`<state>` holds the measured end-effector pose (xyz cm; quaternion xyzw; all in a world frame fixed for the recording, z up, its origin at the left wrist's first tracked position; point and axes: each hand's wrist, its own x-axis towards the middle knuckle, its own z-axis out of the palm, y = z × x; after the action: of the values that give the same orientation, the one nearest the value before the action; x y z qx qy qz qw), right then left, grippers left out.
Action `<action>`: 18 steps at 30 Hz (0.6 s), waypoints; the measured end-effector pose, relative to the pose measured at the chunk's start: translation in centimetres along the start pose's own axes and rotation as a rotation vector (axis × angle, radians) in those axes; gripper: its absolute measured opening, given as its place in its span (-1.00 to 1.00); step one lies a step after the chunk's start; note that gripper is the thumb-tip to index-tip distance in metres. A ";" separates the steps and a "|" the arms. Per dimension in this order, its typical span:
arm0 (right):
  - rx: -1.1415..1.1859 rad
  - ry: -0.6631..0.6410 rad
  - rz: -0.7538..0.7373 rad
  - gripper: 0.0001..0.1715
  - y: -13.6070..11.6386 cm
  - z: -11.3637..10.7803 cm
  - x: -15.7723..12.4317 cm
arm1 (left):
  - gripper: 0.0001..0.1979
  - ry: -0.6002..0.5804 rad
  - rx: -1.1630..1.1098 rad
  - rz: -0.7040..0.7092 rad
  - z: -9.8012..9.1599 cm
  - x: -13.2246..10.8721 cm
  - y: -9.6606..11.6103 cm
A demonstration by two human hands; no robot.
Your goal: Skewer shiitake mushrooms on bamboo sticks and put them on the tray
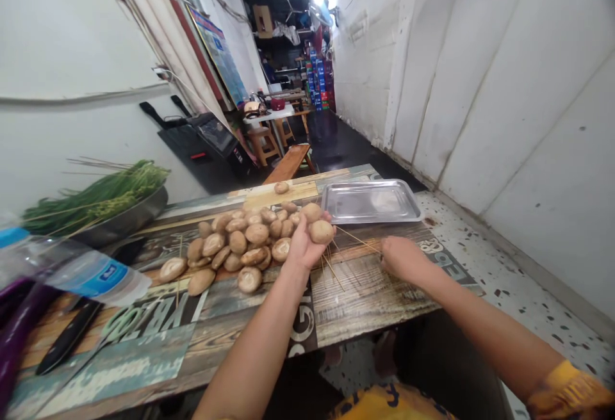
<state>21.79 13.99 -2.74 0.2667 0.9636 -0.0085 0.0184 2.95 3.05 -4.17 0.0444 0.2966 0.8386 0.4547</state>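
My left hand is closed around two brown-capped shiitake mushrooms, one in front of the other. To the right, my right hand is a fist around a thin bamboo skewer. That skewer points left toward the held mushrooms; whether its tip has entered one, I cannot tell. Several loose skewers lie on the tabletop below my left hand. A heap of shiitake mushrooms spreads left of it, some with stems up. Behind my hands sits a shallow metal tray with nothing in it.
At the left are a metal bowl of long green vegetables, a plastic water bottle, a black-handled knife, scissors and purple eggplants. A white wall runs along the right. A wooden bench stands beyond the table.
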 end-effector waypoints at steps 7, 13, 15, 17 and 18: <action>0.573 0.225 0.135 -0.91 3.2 2.3 -5.2 | -0.63 0.084 -0.056 0.043 0.2 0.2 0.0; 1.216 0.092 0.049 -0.71 -0.5 4.5 -9.1 | -0.55 0.123 -0.061 0.027 0.2 0.1 -0.1; 1.227 0.023 -0.001 -0.60 -2.4 4.7 -9.7 | -0.53 0.134 -0.038 0.030 0.2 0.0 -0.5; 1.142 0.010 -0.043 -0.57 -4.0 4.9 -9.8 | -0.63 0.124 0.004 0.061 0.1 -0.1 -1.1; 1.089 0.008 -0.065 -0.56 -4.6 5.0 -9.8 | -0.72 0.114 0.031 0.086 0.1 -0.1 -1.4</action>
<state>27.97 4.91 -7.33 0.2079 0.8277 -0.5057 -0.1261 4.03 3.56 -4.83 0.0161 0.3326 0.8539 0.4000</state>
